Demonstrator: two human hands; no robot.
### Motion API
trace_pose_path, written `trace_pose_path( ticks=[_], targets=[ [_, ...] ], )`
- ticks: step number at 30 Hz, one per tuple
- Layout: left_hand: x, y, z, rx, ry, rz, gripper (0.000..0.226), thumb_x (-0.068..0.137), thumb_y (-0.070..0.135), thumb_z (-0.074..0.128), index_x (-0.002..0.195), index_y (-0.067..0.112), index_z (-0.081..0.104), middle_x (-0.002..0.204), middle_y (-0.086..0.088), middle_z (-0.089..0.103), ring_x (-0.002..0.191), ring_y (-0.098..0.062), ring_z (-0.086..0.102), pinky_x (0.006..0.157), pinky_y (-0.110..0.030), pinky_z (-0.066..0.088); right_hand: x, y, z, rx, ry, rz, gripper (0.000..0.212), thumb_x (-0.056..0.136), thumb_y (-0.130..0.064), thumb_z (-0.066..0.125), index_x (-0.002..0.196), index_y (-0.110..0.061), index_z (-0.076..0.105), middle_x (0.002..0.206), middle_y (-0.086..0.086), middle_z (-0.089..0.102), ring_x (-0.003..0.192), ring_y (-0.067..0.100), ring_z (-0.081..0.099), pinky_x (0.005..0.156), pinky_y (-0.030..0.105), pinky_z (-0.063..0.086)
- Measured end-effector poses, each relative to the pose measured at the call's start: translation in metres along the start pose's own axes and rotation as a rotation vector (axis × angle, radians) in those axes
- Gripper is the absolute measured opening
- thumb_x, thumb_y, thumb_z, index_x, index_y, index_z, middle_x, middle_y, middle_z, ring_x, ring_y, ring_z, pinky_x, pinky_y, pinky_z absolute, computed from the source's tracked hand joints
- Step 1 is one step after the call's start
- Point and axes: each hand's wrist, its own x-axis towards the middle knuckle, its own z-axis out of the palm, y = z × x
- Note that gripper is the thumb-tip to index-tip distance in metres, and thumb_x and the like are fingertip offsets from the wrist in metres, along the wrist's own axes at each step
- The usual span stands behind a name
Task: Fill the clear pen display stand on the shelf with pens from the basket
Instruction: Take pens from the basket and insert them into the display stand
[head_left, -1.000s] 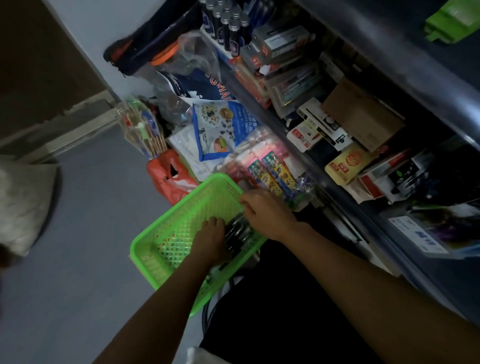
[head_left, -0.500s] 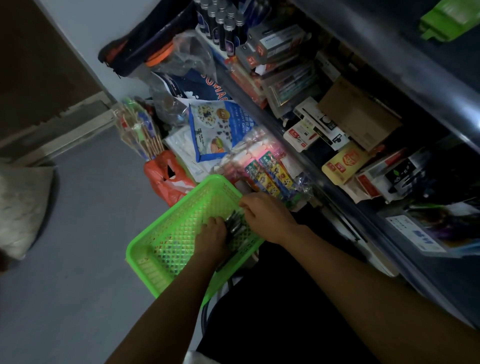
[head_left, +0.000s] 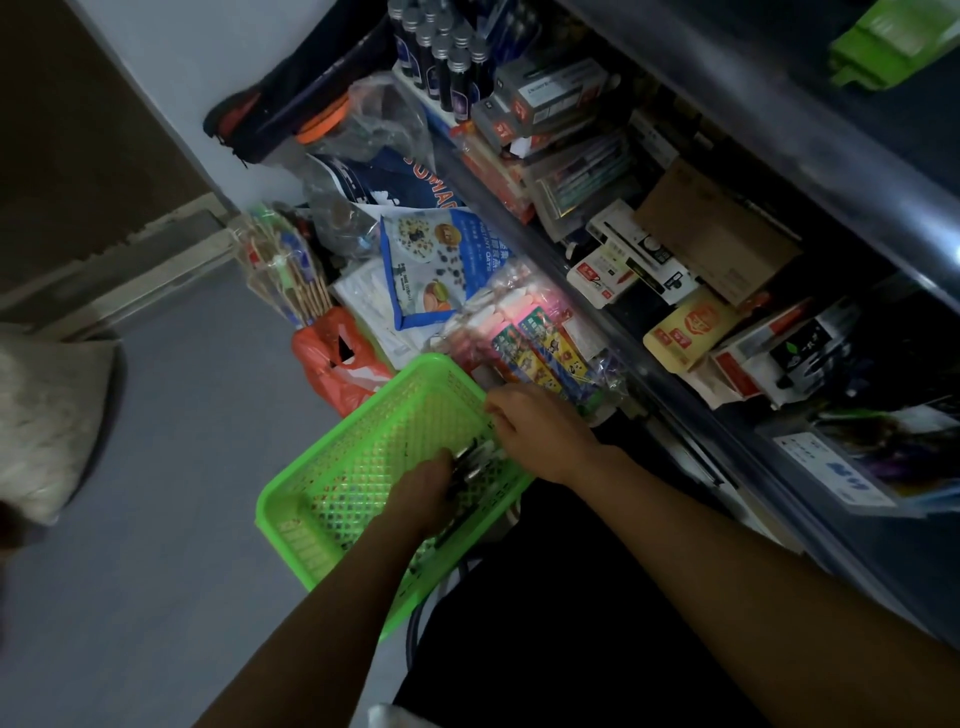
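Green basket (head_left: 332, 499) low in the middle, over grey floor (head_left: 171, 519), just left of the crowded shelf (head_left: 675, 291). Dark pens (head_left: 475, 457) bunched at its right side, between both hands. Left hand (head_left: 423, 493) inside the basket, fingers curled onto the pens. Right hand (head_left: 540, 431) at the far right rim, fingers bent down on the same bunch; exact grip too dim to tell. Orange bag (head_left: 337, 364) beyond the basket. Display stand impossible to pick out.
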Motion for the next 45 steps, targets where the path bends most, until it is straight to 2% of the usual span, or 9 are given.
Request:
trace_pose_path(
  ticks=[5,8,13,15,19,29,35,40,45],
  targets=[
    [-0.007,0.002,0.001,-0.010,-0.015,-0.010,0.037,0.088,0.035,0.057,0.112,0.007,0.053,0.113,-0.019,0.060,0.105,-0.035,0.057,0.078,-0.035,0.043,-0.002,0.000,-0.003,-0.002,-0.001,-0.003,0.025,0.089,-0.006,0.051,0.109,-0.005,0.066,0.114,0.015,0.060,0.098,0.034,0.061,0.079,0.046,0.053],
    [-0.009,0.002,0.003,-0.059,-0.008,-0.038,0.032,0.086,0.036,0.060,0.102,0.009,0.062,0.106,-0.017,0.065,0.098,-0.032,0.062,0.073,-0.032,0.044,-0.005,-0.001,-0.005,-0.007,0.009,-0.003,0.023,0.090,-0.005,0.051,0.108,-0.004,0.066,0.114,0.016,0.060,0.098,0.034,0.060,0.079,0.043,0.052],
    [-0.008,0.004,0.004,-0.065,-0.031,-0.042,0.028,0.085,0.032,0.061,0.095,0.007,0.063,0.100,-0.017,0.066,0.092,-0.032,0.063,0.067,-0.030,0.041,-0.009,0.000,-0.007,0.004,0.034,-0.015,0.022,0.088,-0.003,0.051,0.103,-0.001,0.066,0.111,0.018,0.062,0.096,0.036,0.061,0.077,0.046,0.053],
    [-0.008,0.004,0.005,-0.048,-0.063,-0.036,0.026,0.084,0.030,0.062,0.096,0.007,0.062,0.102,-0.016,0.066,0.093,-0.031,0.063,0.067,-0.028,0.039,-0.010,0.000,-0.008,-0.003,0.037,-0.018,0.021,0.087,-0.003,0.050,0.101,0.000,0.066,0.110,0.017,0.062,0.095,0.036,0.061,0.075,0.046,0.052],
    [-0.004,0.004,0.001,-0.024,-0.110,-0.004,0.029,0.082,0.023,0.065,0.105,0.006,0.063,0.107,-0.017,0.066,0.100,-0.029,0.062,0.077,-0.032,0.045,-0.014,0.000,-0.012,-0.016,0.054,-0.034,0.018,0.086,-0.002,0.050,0.095,0.002,0.065,0.105,0.018,0.062,0.090,0.037,0.060,0.071,0.046,0.051],
    [-0.006,0.000,-0.014,0.078,-0.091,0.061,0.032,0.085,0.018,0.058,0.114,0.005,0.058,0.117,-0.018,0.060,0.110,-0.031,0.057,0.086,-0.033,0.042,-0.013,0.003,-0.031,-0.028,0.044,0.000,0.014,0.088,-0.005,0.047,0.090,-0.005,0.061,0.090,0.017,0.065,0.083,0.033,0.059,0.066,0.039,0.048],
    [-0.018,0.002,0.003,0.088,-0.063,0.036,0.035,0.092,0.033,0.053,0.115,0.008,0.057,0.119,-0.015,0.061,0.110,-0.030,0.057,0.084,-0.032,0.042,-0.020,0.001,-0.032,-0.047,0.051,-0.010,0.014,0.087,-0.005,0.048,0.093,-0.005,0.061,0.093,0.017,0.065,0.086,0.033,0.058,0.069,0.040,0.049],
    [-0.015,0.005,0.006,0.076,-0.057,-0.001,0.034,0.091,0.034,0.055,0.109,0.006,0.062,0.114,-0.016,0.064,0.107,-0.030,0.060,0.082,-0.033,0.045,-0.023,-0.001,-0.032,-0.081,0.040,0.001,0.014,0.090,-0.007,0.047,0.096,-0.005,0.059,0.096,0.016,0.064,0.089,0.033,0.058,0.071,0.042,0.049],
    [-0.013,0.001,0.008,0.109,-0.093,-0.010,0.037,0.086,0.027,0.061,0.116,0.006,0.057,0.121,-0.016,0.059,0.112,-0.031,0.057,0.086,-0.033,0.044,-0.023,0.000,-0.033,-0.068,0.038,0.004,0.014,0.089,-0.007,0.047,0.096,-0.006,0.059,0.098,0.016,0.064,0.091,0.034,0.057,0.071,0.042,0.049]
  ],
)
